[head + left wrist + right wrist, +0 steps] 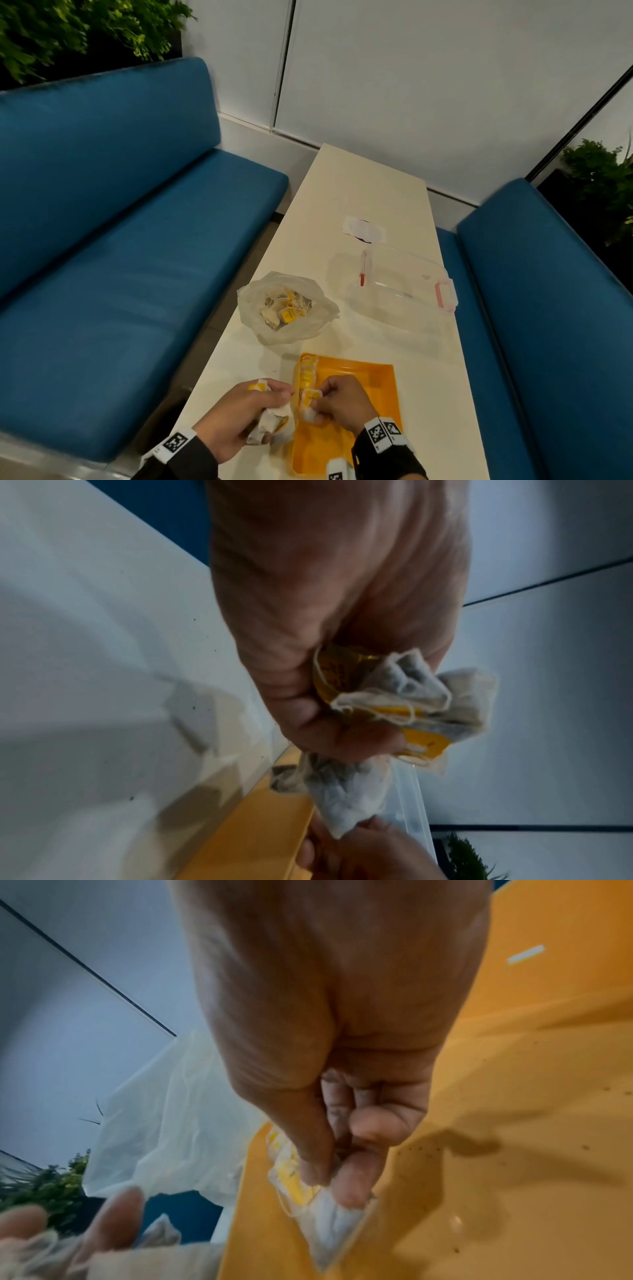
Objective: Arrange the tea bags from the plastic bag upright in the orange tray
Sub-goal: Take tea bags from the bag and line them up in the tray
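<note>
The orange tray lies at the near end of the table, with a row of tea bags standing along its left wall. My right hand pinches one tea bag by its top, just inside that left wall. My left hand grips a bunch of tea bags beside the tray's left edge. Behind the tray sits the open plastic bag, and more tea bags lie in it.
A clear plastic box with pink latches stands at the right behind the tray. A white paper lies farther back. Blue benches flank the narrow table on both sides.
</note>
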### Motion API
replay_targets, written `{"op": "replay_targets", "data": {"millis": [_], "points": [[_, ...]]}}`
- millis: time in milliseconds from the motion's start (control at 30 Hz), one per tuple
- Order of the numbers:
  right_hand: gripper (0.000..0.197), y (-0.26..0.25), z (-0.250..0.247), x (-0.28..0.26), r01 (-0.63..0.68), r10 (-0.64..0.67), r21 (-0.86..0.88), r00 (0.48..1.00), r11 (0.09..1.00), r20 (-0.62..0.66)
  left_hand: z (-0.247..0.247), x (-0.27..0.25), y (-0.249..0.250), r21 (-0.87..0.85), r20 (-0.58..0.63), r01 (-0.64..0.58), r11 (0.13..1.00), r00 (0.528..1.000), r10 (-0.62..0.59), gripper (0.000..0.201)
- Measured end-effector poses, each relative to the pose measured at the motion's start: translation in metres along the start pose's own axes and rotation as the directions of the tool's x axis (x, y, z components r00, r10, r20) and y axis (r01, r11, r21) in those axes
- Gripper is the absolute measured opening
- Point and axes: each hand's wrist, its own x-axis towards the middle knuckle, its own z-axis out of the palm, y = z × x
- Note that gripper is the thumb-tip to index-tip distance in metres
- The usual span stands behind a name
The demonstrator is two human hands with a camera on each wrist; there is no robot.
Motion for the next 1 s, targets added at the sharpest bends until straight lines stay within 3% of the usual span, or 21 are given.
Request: {"op": "replay_targets", "data": {"millis": [333, 767, 867, 933, 1000], "points": [[0.028, 0.004, 0.016, 0.016, -0.01, 0.003, -0.059, 0.995, 0.998, -0.103, 0.003, 0.008, -0.014, -0.069, 0.033, 0.058, 0.996, 0.998, -0.056, 0.024], [0.026, 0.001, 0.023, 0.025, -0.023, -0.009, -0.146, 0.977, 0.989, -0.213, 0.011, -0.001, -0.01, -0.061, 0.05, 0.073, 0.995, 0.996, -0.07, 0.021], [0.021, -0.005, 0.019, 0.017, 0.007, -0.067, -0.203, 0.954, 0.979, -0.293, 0.006, -0.005, -0.006, -0.115, 0.056, 0.089, 0.989, 0.995, -0.083, 0.022], [0.014, -0.012, 0.012, 0.006, 0.084, -0.114, -0.114, 0.948, 0.99, -0.296, 0.002, -0.007, -0.002, -0.196, 0.07, 0.081, 0.977, 0.995, -0.068, 0.02], [0.014, -0.023, 0.005, -0.013, 0.134, -0.112, 0.105, 0.976, 0.985, -0.188, 0.0, -0.011, 0.005, -0.288, 0.096, 0.069, 0.955, 0.994, -0.043, 0.02]]}}
